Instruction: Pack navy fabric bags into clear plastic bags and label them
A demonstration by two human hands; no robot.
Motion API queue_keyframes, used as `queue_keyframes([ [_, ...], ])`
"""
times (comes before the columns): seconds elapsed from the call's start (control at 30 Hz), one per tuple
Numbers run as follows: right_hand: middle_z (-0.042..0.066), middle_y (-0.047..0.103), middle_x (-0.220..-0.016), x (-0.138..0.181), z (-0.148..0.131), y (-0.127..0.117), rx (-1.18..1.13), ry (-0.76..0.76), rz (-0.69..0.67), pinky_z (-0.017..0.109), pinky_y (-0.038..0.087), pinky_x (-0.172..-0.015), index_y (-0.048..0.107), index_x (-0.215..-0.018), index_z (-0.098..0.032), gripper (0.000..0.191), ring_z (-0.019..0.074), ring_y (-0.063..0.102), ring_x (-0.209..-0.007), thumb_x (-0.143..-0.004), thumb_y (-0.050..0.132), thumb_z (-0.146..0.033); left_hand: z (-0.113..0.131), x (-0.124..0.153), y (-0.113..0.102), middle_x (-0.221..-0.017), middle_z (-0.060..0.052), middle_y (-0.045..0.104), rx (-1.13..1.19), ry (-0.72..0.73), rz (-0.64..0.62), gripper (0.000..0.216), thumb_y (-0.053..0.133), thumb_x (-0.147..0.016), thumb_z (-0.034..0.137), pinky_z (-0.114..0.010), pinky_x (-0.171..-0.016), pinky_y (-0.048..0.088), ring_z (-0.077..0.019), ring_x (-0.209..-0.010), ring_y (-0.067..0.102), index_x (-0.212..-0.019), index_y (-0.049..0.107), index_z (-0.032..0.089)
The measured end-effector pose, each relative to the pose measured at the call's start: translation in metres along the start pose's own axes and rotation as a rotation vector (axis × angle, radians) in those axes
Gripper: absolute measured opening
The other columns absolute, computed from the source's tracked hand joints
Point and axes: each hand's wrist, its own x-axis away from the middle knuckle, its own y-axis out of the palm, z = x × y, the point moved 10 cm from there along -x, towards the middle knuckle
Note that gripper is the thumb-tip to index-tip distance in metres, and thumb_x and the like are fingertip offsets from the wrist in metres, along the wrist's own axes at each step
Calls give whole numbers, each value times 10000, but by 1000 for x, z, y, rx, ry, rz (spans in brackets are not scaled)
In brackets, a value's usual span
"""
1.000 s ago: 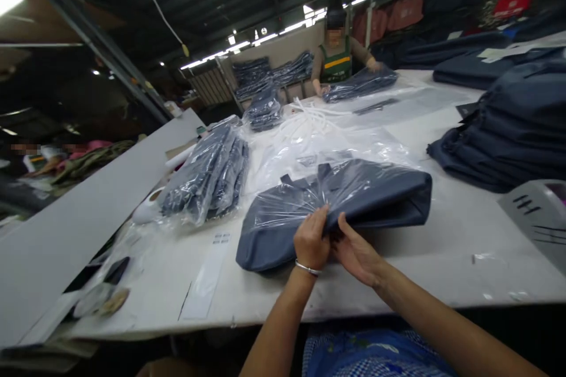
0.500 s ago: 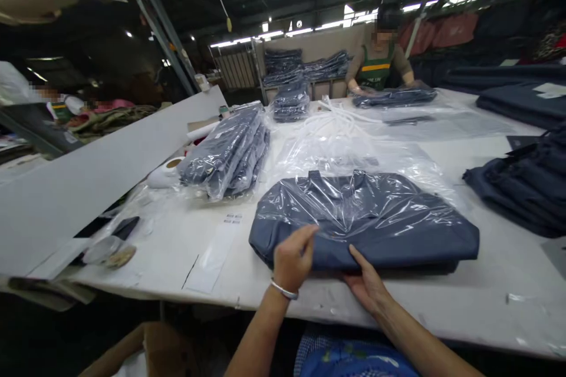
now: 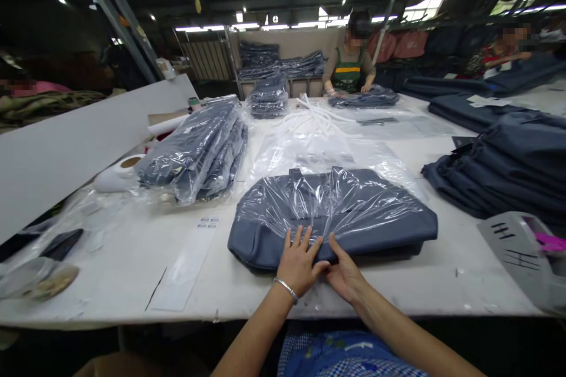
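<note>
A dark blue folded bag (image 3: 354,232) lies on the table in front of me, its upper part covered by clear plastic film (image 3: 309,194). Fingers spread, my left hand (image 3: 299,262) rests flat on the film along the bag's near side; a silver bracelet circles that wrist. My right hand (image 3: 347,277) grips the near edge just beside it, thumb on top and the other fingers partly hidden underneath. The two hands almost touch.
Plastic-wrapped bags (image 3: 194,147) are piled at left, beside a white roll (image 3: 117,175). Unwrapped blue bags (image 3: 513,171) are stacked at right, near a grey marked sheet (image 3: 508,253). White strips (image 3: 318,112) lie behind. Across the table, a co-worker (image 3: 349,65) handles a wrapped bag.
My left hand has gone from curled fingers to spread flat on the film. My right hand still holds the near edge, now closer to the left. The view has turned right.
</note>
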Motion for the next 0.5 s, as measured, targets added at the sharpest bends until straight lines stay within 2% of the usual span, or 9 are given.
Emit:
queue_keyframes([
  [0.07, 20, 755, -932, -7, 3, -5, 31, -11, 53, 227, 574, -524, 697, -984, -203, 268, 157, 706, -711, -764, 803, -313, 0, 1, -2, -1526, -131, 417, 16, -6, 9, 589, 507, -889, 567, -662, -1149, 243, -370, -1436, 309, -1403, 481, 279],
  [0.13, 7, 751, -832, -13, 3, -10, 36, -26, 99, 199, 528, -438, 699, -911, -191, 205, 142, 682, -609, -745, 807, -243, 3, 0, -13, -1500, -137, 453, 54, -2, 40, 534, 536, -892, 522, -652, -1138, 283, -369, -1419, 345, -1358, 533, 262],
  [0.23, -14, 754, -864, -15, -12, -6, -8, -79, 95, 206, 589, -561, 692, -911, -200, 229, 142, 703, -686, -720, 785, -114, 11, 8, -56, -1421, -117, 550, 223, 57, 198, 381, 520, -938, 349, -523, -1117, 405, -278, -1335, 488, -1299, 579, 241],
  [0.27, -20, 756, -901, -12, -21, -3, -37, -101, 88, 227, 610, -615, 688, -943, -208, 270, 147, 711, -728, -718, 770, -83, 9, 17, -79, -1383, -104, 587, 294, 69, 311, 358, 505, -946, 277, -459, -1096, 445, -236, -1285, 540, -1294, 581, 241],
  [0.33, -24, 756, -935, -5, -42, 4, -116, -128, 106, 249, 626, -642, 678, -989, -216, 313, 149, 716, -752, -736, 730, -39, -12, 49, -130, -1280, -79, 656, 402, 4, 639, 352, 486, -941, 181, -382, -1045, 489, -193, -1186, 607, -1268, 600, 245],
  [0.4, -17, 756, -916, 5, -62, 10, -187, -113, 138, 236, 627, -620, 672, -1002, -209, 276, 140, 718, -730, -791, 666, -30, -55, 101, -163, -1201, -74, 675, 485, -234, 1046, 315, 475, -943, 198, -389, -991, 512, -204, -1133, 623, -1214, 630, 240],
  [0.43, -10, 757, -897, 9, -71, 15, -212, -99, 142, 223, 624, -611, 672, -1007, -201, 245, 135, 718, -719, -826, 630, -40, -81, 128, -163, -1197, -71, 662, 559, -401, 1217, 296, 458, -955, 239, -397, -978, 512, -209, -1133, 615, -1198, 628, 240],
  [0.47, -1, 756, -878, 13, -80, 20, -227, -86, 136, 215, 623, -607, 673, -1014, -192, 216, 133, 719, -711, -861, 595, -61, -106, 148, -152, -1211, -69, 641, 670, -570, 1327, 291, 437, -965, 285, -403, -978, 504, -208, -1143, 602, -1192, 613, 240],
  [0.5, 3, 755, -855, 17, -90, 25, -233, -80, 125, 215, 623, -604, 675, -1023, -189, 201, 133, 719, -701, -892, 561, -88, -129, 157, -134, -1227, -72, 621, 805, -709, 1368, 292, 432, -965, 327, -409, -982, 496, -207, -1148, 594, -1189, 596, 235],
])
